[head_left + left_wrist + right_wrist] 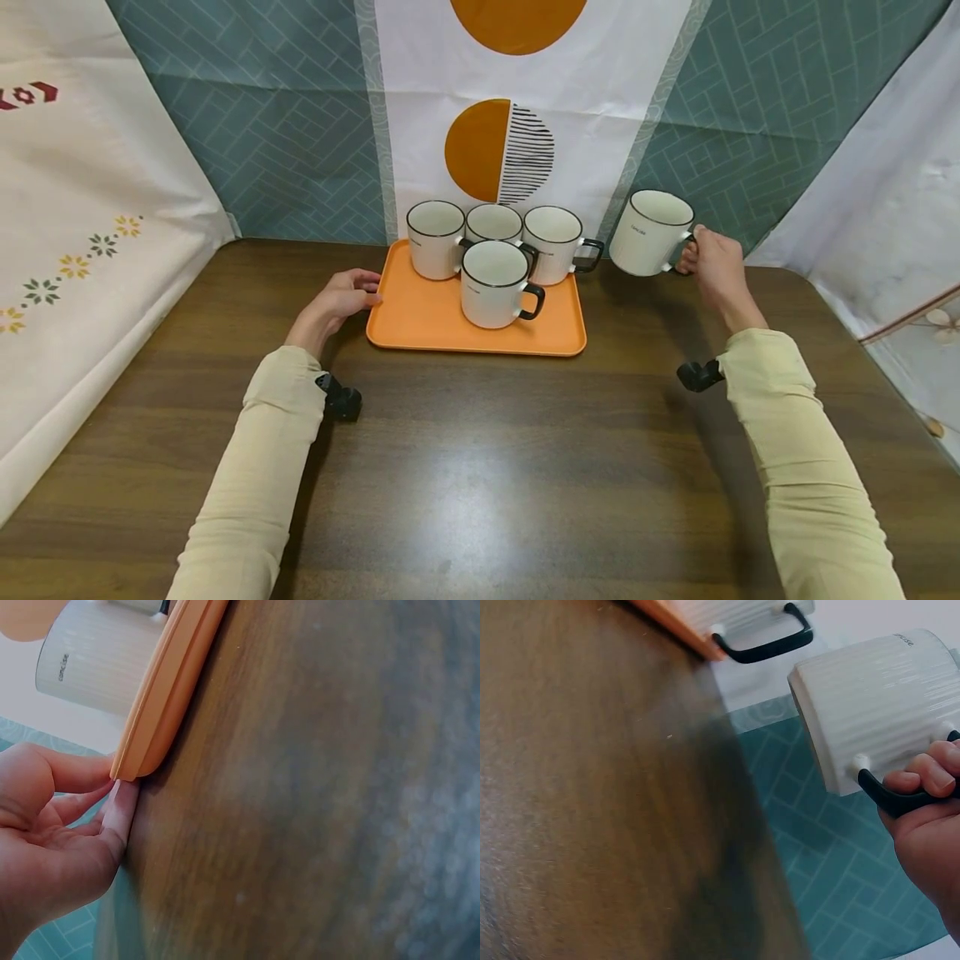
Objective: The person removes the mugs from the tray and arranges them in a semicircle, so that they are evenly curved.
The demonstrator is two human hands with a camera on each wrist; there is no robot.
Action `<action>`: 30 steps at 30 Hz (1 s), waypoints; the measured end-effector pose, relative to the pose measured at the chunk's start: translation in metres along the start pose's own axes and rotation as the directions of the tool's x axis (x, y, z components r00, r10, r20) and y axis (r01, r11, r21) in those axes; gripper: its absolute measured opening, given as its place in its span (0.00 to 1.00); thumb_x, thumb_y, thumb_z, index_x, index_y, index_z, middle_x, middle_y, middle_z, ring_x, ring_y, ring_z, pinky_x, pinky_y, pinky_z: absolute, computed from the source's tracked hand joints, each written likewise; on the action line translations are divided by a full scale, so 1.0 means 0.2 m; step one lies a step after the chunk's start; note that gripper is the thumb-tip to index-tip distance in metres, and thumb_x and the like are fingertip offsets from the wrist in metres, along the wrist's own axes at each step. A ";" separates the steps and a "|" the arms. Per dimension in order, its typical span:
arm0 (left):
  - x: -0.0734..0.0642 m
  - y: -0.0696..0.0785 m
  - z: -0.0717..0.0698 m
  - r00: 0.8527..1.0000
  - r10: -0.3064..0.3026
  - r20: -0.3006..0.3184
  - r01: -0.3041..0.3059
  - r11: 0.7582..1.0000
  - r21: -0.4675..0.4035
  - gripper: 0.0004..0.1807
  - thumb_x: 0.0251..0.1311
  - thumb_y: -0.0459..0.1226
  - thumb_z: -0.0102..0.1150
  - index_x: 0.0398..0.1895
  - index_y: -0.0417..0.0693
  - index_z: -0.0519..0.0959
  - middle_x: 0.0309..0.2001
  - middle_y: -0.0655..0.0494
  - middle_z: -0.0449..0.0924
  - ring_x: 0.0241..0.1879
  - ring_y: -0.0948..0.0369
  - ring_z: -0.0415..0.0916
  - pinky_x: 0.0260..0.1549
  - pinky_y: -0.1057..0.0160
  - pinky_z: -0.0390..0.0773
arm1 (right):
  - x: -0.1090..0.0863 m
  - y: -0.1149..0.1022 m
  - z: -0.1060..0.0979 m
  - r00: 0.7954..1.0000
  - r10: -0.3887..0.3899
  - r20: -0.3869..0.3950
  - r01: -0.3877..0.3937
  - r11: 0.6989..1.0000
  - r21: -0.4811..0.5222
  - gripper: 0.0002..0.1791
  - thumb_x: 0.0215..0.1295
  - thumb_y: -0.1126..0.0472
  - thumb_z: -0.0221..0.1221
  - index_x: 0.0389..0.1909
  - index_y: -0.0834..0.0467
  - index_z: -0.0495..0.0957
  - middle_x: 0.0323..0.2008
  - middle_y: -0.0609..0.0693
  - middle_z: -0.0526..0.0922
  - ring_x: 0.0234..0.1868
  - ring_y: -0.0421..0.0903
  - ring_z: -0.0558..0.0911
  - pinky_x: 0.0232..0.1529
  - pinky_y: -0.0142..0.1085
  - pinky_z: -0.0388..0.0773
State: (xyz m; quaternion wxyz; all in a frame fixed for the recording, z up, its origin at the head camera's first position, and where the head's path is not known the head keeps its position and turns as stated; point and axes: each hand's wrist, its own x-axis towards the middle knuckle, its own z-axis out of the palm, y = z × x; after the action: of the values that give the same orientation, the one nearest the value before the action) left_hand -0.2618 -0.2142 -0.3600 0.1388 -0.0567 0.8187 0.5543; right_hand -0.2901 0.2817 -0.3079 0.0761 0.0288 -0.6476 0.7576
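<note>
An orange tray [420,321] lies on the table with several white ribbed mugs standing on it, one of them a front mug [491,292] with a dark handle. At the tray's left edge my left hand [339,302] pinches the rim; the left wrist view shows thumb and finger meeting at the tray corner [139,754]. Off to the right of the tray, my right hand [716,265] grips the dark handle of another white mug [651,236]. That mug is tilted and held above the table, as the right wrist view shows its base [817,731] off the surface.
The brown wooden table [450,467] stretches toward me in front of the tray. Behind it hangs a green-and-white patterned cloth [300,125]. White fabric [90,250] drapes along the left side, with more fabric [885,192] on the right.
</note>
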 end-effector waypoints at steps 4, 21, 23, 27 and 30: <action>0.00 -0.02 0.00 1.000 0.014 0.001 -0.014 1.000 -0.005 0.27 0.66 0.25 0.48 0.68 0.29 0.57 0.62 0.34 0.61 0.56 0.47 0.64 0.61 0.53 0.66 | 0.01 0.06 0.00 1.000 0.021 -0.017 -0.021 0.999 -0.032 0.25 0.75 0.63 0.38 0.13 0.60 0.60 0.14 0.44 0.57 0.17 0.39 0.58 0.23 0.31 0.61; 0.01 -0.01 0.02 1.000 -0.010 0.017 0.011 1.000 -0.028 0.27 0.66 0.25 0.48 0.68 0.30 0.58 0.63 0.35 0.61 0.57 0.47 0.63 0.62 0.53 0.66 | -0.01 0.21 -0.02 0.998 0.060 -0.023 -0.061 0.995 -0.081 0.24 0.75 0.65 0.36 0.14 0.61 0.58 0.14 0.45 0.58 0.18 0.40 0.57 0.25 0.32 0.60; 0.01 -0.01 0.02 1.000 -0.008 0.017 0.009 1.000 -0.029 0.27 0.66 0.25 0.48 0.68 0.30 0.58 0.63 0.35 0.61 0.57 0.47 0.63 0.61 0.53 0.66 | 0.00 0.23 -0.02 0.998 0.056 -0.013 -0.057 0.994 -0.091 0.24 0.75 0.64 0.36 0.14 0.61 0.59 0.15 0.46 0.58 0.18 0.41 0.58 0.25 0.32 0.61; 0.01 -0.01 0.00 1.000 0.004 0.016 -0.004 1.000 -0.025 0.27 0.66 0.25 0.48 0.68 0.30 0.58 0.63 0.34 0.61 0.56 0.47 0.64 0.61 0.53 0.66 | 0.02 0.25 -0.02 0.999 0.044 0.003 -0.043 0.994 -0.099 0.24 0.76 0.63 0.37 0.15 0.61 0.60 0.16 0.46 0.59 0.19 0.42 0.60 0.27 0.32 0.62; 0.01 -0.01 -0.02 1.000 0.003 0.006 -0.003 1.000 -0.021 0.27 0.66 0.25 0.49 0.68 0.30 0.58 0.63 0.34 0.61 0.56 0.47 0.64 0.61 0.53 0.66 | 0.04 0.26 0.00 0.999 0.034 0.017 -0.032 0.992 -0.118 0.24 0.77 0.61 0.38 0.16 0.61 0.60 0.17 0.46 0.60 0.20 0.42 0.61 0.28 0.31 0.63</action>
State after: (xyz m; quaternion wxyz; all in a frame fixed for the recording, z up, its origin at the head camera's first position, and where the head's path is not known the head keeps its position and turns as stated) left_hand -0.2630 -0.2180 -0.3609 0.1398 -0.0554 0.8124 0.5633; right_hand -0.3058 0.2737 -0.3577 0.0590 0.0205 -0.6922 0.7190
